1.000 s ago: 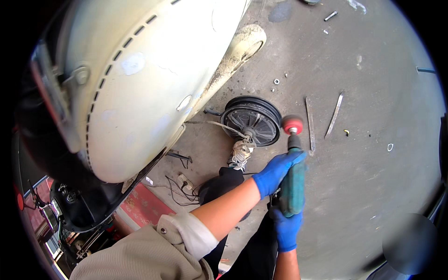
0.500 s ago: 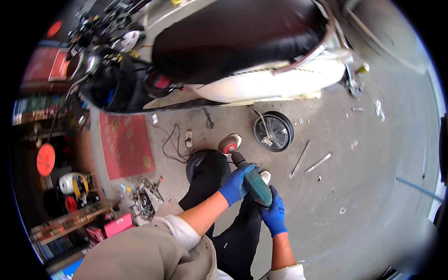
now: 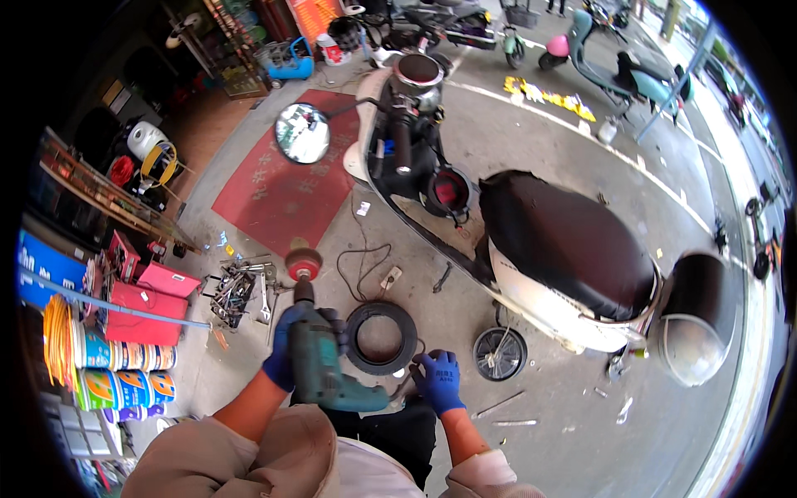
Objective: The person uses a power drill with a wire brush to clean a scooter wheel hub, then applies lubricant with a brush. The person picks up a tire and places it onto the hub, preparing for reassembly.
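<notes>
A green corded power drill (image 3: 318, 358) is gripped by my left hand (image 3: 286, 349), in a blue glove, around its body. The drill points away from me, and a red, round, disc-like attachment (image 3: 304, 263) is fitted at its chuck. My right hand (image 3: 440, 380), also blue-gloved, is apart from the drill, its fingers curled around the dark power cord (image 3: 401, 390) near the end of the handle. Beyond my hands a black tire (image 3: 410, 336) lies flat on the floor. To its right is a small black spoked wheel (image 3: 501, 354).
A white scooter with a dark seat (image 3: 573, 241) stands ahead and right. A red mat (image 3: 282, 199) lies ahead left. Loose tools (image 3: 237, 290), a red toolbox (image 3: 149, 311) and stacked buckets (image 3: 124, 357) are at left. Metal bars (image 3: 515, 422) lie right. More scooters (image 3: 631, 75) stand farther off.
My view has swung up and left. My right hand has come off the rear of the drill and is now at its cord. My left hand has carried the drill leftward.
</notes>
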Available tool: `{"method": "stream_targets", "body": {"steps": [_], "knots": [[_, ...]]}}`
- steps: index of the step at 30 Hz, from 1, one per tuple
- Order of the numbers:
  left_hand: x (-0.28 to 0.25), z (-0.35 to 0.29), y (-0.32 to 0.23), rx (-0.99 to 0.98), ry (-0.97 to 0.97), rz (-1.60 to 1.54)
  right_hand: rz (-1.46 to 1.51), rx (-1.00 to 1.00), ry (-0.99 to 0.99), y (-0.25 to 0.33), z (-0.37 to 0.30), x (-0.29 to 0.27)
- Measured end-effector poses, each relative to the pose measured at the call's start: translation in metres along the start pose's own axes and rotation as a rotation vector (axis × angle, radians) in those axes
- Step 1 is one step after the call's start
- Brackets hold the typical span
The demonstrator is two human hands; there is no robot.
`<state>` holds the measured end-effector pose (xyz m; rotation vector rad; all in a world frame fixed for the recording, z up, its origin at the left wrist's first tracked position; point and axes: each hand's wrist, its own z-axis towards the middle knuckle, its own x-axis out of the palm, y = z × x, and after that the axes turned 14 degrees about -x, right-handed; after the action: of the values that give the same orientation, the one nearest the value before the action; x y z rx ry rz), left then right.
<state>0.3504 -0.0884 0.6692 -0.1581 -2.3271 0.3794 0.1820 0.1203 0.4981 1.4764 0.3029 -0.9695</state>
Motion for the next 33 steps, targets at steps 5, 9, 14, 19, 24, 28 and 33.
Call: {"method": "stream_targets", "body": {"steps": [5, 9, 14, 19, 24, 28, 33], "knots": [[-0.076, -0.145, -0.101, 0.508, 0.286, 0.024, -0.033, -0.28, 0.131, 0.034, 0.11, 0.054], [-0.131, -0.245, -0.173, 0.785, 0.47, 0.087, 0.296, -0.496, 0.104, 0.193, 0.208, 0.101], [-0.177, -0.368, -0.256, 1.001, 0.621, 0.225, 0.363, -0.808, 0.104, 0.364, 0.269, 0.25], [-0.261, -0.461, -0.339, 1.272, 0.581, 0.093, 0.052, -0.421, 0.217, 0.299, 0.338, 0.304], [-0.384, -0.541, -0.389, 1.395, 0.495, 0.045, -0.19, -0.099, 0.27, 0.162, 0.373, 0.266], [-0.391, -0.484, -0.432, 1.652, -0.053, 0.069, -0.288, 0.121, 0.183, 0.168, 0.457, 0.222], [-0.38, -0.372, -0.523, 1.382, -0.385, 0.096, -0.23, -0.463, 0.103, 0.348, 0.636, 0.212]]}}
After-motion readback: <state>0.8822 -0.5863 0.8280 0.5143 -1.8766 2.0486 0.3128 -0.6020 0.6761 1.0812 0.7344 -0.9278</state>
